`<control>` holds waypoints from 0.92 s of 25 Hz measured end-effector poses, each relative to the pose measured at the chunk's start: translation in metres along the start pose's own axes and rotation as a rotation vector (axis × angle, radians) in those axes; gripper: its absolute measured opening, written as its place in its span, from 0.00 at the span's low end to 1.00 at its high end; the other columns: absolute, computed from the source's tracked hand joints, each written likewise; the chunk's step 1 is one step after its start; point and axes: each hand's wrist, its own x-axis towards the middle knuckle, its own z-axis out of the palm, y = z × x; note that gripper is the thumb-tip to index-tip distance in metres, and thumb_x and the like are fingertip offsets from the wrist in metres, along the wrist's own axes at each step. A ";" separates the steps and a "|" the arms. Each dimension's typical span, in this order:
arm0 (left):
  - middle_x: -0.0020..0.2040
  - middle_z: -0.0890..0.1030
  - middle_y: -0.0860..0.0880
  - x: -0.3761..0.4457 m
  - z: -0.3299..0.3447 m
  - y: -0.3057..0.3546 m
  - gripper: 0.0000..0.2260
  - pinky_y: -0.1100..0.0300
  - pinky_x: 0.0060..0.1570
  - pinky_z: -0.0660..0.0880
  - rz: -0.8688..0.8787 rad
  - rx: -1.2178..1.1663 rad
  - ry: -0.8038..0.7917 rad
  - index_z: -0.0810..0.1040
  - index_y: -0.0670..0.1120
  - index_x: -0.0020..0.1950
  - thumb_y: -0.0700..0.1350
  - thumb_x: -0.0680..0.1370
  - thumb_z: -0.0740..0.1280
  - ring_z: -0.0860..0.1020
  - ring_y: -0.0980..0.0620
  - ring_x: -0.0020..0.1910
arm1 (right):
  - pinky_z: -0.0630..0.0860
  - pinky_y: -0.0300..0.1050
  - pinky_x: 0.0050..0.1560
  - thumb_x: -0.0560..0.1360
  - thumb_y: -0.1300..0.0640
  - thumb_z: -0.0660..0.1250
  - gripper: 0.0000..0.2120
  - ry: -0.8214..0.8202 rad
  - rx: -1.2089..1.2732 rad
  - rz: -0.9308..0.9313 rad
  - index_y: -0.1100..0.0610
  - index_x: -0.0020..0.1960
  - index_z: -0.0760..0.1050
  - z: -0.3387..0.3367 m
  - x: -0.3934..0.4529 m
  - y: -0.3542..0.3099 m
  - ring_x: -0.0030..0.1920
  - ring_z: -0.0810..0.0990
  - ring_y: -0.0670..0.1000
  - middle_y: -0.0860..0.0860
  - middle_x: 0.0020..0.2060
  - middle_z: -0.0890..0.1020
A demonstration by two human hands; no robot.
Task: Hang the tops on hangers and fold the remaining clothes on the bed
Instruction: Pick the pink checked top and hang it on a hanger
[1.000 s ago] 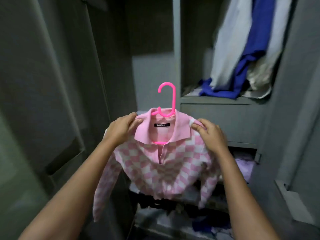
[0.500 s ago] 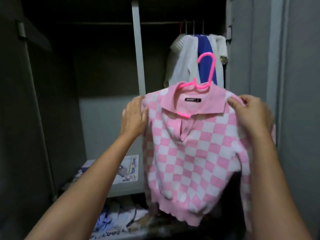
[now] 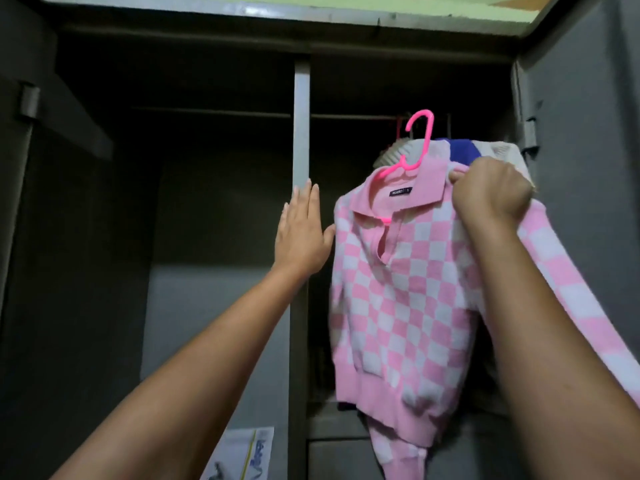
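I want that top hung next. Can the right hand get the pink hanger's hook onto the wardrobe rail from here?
Probably yes: the right hand holds the checked top with the hook just below the rail, beside hung clothes.

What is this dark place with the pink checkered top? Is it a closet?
Yes, most likely a wardrobe. A rail runs across the top with clothes already hanging on it, doors stand open at the sides, and the right hand lifts a checkered top on a pink hanger toward it.
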 end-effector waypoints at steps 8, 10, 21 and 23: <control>0.79 0.44 0.41 0.051 0.052 -0.020 0.37 0.49 0.76 0.42 0.071 0.415 0.356 0.40 0.39 0.78 0.52 0.79 0.59 0.44 0.46 0.78 | 0.73 0.48 0.50 0.78 0.67 0.56 0.14 0.076 -0.175 -0.083 0.62 0.57 0.78 0.111 0.119 -0.075 0.57 0.79 0.61 0.59 0.56 0.80; 0.78 0.46 0.40 0.053 0.056 -0.024 0.36 0.49 0.75 0.42 0.083 0.494 0.409 0.41 0.38 0.77 0.49 0.80 0.59 0.46 0.44 0.78 | 0.73 0.49 0.51 0.76 0.69 0.55 0.16 0.081 -0.229 -0.107 0.62 0.58 0.77 0.126 0.131 -0.086 0.57 0.78 0.61 0.59 0.56 0.80; 0.78 0.50 0.39 0.053 0.058 -0.026 0.33 0.46 0.74 0.44 0.109 0.541 0.477 0.45 0.37 0.77 0.44 0.80 0.60 0.49 0.43 0.77 | 0.71 0.47 0.49 0.77 0.67 0.56 0.16 -0.012 -0.416 -0.182 0.61 0.62 0.75 0.138 0.141 -0.113 0.60 0.76 0.59 0.58 0.59 0.78; 0.78 0.49 0.39 0.052 0.057 -0.026 0.33 0.46 0.74 0.44 0.110 0.531 0.467 0.44 0.36 0.77 0.44 0.80 0.60 0.48 0.43 0.77 | 0.71 0.47 0.49 0.77 0.67 0.55 0.17 -0.031 -0.408 -0.204 0.61 0.62 0.75 0.136 0.135 -0.110 0.60 0.76 0.60 0.58 0.60 0.77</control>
